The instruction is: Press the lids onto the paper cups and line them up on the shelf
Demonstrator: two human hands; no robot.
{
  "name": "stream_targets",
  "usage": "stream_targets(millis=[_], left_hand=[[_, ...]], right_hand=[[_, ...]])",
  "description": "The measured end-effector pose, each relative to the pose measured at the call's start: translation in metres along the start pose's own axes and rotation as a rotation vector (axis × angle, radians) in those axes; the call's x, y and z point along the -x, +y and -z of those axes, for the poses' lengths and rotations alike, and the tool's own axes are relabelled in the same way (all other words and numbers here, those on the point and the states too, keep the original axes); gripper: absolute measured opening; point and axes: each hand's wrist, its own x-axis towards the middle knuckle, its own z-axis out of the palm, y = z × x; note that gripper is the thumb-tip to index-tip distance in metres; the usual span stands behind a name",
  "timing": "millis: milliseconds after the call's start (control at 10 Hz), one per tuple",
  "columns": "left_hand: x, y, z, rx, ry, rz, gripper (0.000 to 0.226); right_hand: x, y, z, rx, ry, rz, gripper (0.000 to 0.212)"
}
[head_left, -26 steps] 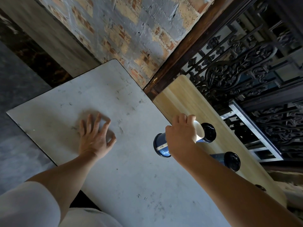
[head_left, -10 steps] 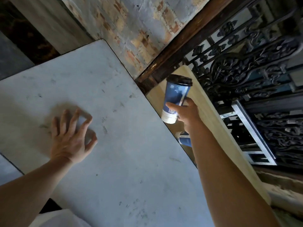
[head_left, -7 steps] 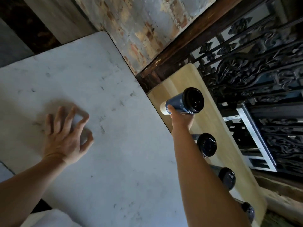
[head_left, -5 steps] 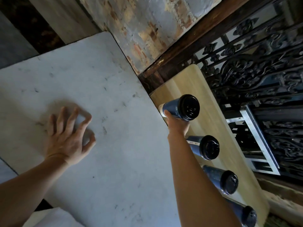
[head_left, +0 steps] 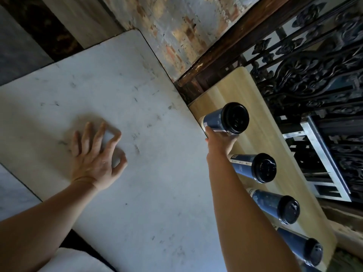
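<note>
My right hand (head_left: 220, 143) grips a blue paper cup with a black lid (head_left: 225, 119) near its base, holding it at the far end of the wooden shelf (head_left: 261, 138). Three more lidded blue cups stand in a row along the shelf toward me: one (head_left: 255, 167) just behind my wrist, a second (head_left: 275, 206), and a third (head_left: 302, 246) near the bottom edge. My left hand (head_left: 96, 154) rests on the white table (head_left: 137, 95), fingers spread and slightly bent, holding nothing.
A brick wall (head_left: 176, 26) and a dark wooden beam (head_left: 225, 46) rise behind the shelf. Black ornate ironwork (head_left: 314, 75) and a white metal frame (head_left: 324, 158) run along the shelf's right side. A white cloth (head_left: 74, 260) lies at the bottom left.
My right hand carried the lidded cup from above the table over to the shelf and lowered it at the far end of the row. My left hand stayed on the table.
</note>
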Motion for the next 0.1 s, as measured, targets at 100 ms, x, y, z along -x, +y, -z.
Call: stream_targets(millis=[100], left_hand=[[-0.0009,0.0003,0.0010,0.001,-0.008,0.005,0.074]], right_hand=[[0.0062,-0.0024,0.0075,-0.052,-0.042,-0.018,0.056]])
